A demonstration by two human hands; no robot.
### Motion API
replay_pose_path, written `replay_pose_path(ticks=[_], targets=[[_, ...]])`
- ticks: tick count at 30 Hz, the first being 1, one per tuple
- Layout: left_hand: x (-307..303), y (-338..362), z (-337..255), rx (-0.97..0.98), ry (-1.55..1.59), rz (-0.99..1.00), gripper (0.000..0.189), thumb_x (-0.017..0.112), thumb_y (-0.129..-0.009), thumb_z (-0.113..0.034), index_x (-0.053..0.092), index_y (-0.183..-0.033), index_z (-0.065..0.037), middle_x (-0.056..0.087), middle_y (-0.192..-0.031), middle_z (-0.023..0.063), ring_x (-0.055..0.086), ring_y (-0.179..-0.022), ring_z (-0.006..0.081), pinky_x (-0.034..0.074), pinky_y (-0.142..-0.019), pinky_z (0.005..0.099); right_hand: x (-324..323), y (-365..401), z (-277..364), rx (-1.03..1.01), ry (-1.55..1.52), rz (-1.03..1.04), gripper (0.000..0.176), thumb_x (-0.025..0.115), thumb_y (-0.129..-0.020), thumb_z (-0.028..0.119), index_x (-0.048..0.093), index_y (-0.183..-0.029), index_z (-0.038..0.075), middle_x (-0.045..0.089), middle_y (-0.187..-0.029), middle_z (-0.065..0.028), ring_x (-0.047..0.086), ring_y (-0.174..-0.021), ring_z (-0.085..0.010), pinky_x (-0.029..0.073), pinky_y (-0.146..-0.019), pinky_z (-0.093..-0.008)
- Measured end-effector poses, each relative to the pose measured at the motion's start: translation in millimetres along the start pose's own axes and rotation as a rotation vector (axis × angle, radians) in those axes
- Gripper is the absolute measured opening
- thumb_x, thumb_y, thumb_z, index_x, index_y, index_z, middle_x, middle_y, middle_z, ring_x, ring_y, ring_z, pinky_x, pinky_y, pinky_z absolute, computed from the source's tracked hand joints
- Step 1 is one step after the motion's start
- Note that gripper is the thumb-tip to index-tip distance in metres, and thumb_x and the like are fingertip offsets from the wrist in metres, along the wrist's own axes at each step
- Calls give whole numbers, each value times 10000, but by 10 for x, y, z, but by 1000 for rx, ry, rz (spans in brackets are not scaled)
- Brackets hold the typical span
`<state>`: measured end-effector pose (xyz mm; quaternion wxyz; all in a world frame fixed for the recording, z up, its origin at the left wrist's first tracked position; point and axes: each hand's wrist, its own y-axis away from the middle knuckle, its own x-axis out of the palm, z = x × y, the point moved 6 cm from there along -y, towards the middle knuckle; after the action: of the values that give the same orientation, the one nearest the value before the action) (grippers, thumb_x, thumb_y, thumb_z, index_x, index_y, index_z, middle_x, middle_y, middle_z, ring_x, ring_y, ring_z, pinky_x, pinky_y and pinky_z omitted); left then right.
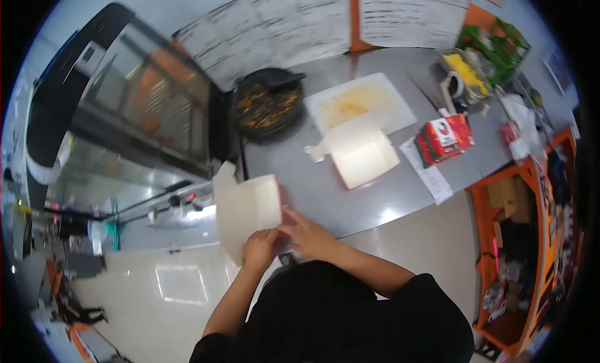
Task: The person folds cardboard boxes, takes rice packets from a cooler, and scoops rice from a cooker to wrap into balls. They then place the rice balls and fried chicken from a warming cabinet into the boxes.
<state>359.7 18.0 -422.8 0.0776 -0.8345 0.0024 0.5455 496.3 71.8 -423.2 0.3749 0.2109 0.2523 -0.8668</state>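
Note:
An open paper takeaway box point(267, 203), white inside with a red outer side, is held tilted at the near left end of the steel counter. Its lid flap point(232, 213) spreads to the left. My left hand point(261, 247) is closed on the box's near edge. At the near right corner, my right hand point(306, 235) has its fingers against the red side, slightly blurred. A second open takeaway box point(365, 158) stands on the counter to the right, its lid folded back over a white cutting board point(362, 101).
A black pan point(269, 106) of browned food sits at the back left beside a glass display cabinet point(156, 100). Red printed cartons point(445, 139) lie on the right near a receipt point(435, 181), a knife point(425, 91) and a tray point(465, 72). Orange shelving point(537, 238) stands at right.

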Motion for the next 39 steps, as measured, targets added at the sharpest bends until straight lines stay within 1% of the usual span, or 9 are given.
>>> replay_pose_path(ticks=[3, 10, 16, 20, 21, 24, 30, 35, 39], targets=[[103, 102, 34, -37, -74, 85, 177, 703, -814, -169, 649, -974, -117, 700, -856, 74, 675, -818, 289, 534, -742, 459, 232, 23, -145, 64, 78, 31, 281, 684, -859, 186, 611, -1105, 70, 380, -1456, -257, 556, -1180, -444, 512, -927, -496], [-124, 461, -189, 190, -29, -356, 421, 697, -804, -102, 599, -1213, -119, 622, -1224, 108, 608, -1118, 287, 388, -1082, 537, 12, -94, -141, 2, -69, -223, 256, 747, -823, 114, 594, -1019, 50, 448, -1426, -233, 640, -1048, -377, 554, -847, -401], [10, 663, -82, 102, -37, -187, 588, 811, -740, -170, 571, -1276, -129, 538, -1320, 179, 536, -1217, 366, 350, -1097, 578, -16, -38, -324, 91, -323, -213, 238, 738, -869, 141, 588, -977, -8, 494, -1372, -301, 633, -1091, -378, 529, -842, -354], [-257, 672, 3, -179, 37, -809, 1028, 916, -625, -437, 407, -1429, -50, 382, -1445, 250, 446, -1294, 428, 347, -1096, 568, -18, -7, -294, 96, -322, -175, 246, 730, -873, 175, 593, -963, -7, 552, -1308, -300, 617, -1087, -390, 496, -903, -384], [-388, 517, -55, -217, -10, -716, 1154, 942, -575, -433, 332, -1462, -15, 422, -1426, 231, 484, -1279, 376, 420, -1055, 505, 9, -4, -256, 72, -322, -160, 247, 724, -871, 196, 600, -964, 3, 566, -1295, -288, 605, -1084, -403, 481, -926, -410], [-93, 434, 272, -380, 695, -467, 1083, 968, -558, -329, 397, -1411, 18, 565, -1296, 204, 586, -1175, 291, 499, -980, 409, -49, -31, -176, 11, -243, -190, 244, 711, -871, 223, 609, -959, 19, 582, -1288, -267, 598, -1067, -406, 433, -977, -465], [173, 521, 363, -623, 989, -414, 738, 971, -580, -278, 613, -1144, 37, 713, -1003, 108, 686, -919, 192, 559, -853, 330, -276, -131, -35, -64, -153, -381, 223, 701, -902, 176, 581, -996, 13, 600, -1256, -258, 545, -1204, -384, 396, -1026, -438], [291, 602, 542, -606, 833, -363, 601, 950, -621, -257, 650, -1065, 16, 709, -1028, 110, 682, -937, 203, 565, -833, 333, -335, -132, -201, 65, -594, -490, 198, 638, -971, 171, 541, -1047, 16, 583, -1299, -221, 537, -1185, -225, 408, -988, -354], [328, 711, 788, -489, 561, -341, 611, 948, -618, -276, 653, -1075, 5, 712, -1032, 114, 684, -923, 236, 556, -851, 358, -462, -123, -296, -5, -665, -649, 210, 646, -971, 188, 506, -973, 32, 512, -1401, -241, 544, -1195, -256, 404, -1020, -376]])
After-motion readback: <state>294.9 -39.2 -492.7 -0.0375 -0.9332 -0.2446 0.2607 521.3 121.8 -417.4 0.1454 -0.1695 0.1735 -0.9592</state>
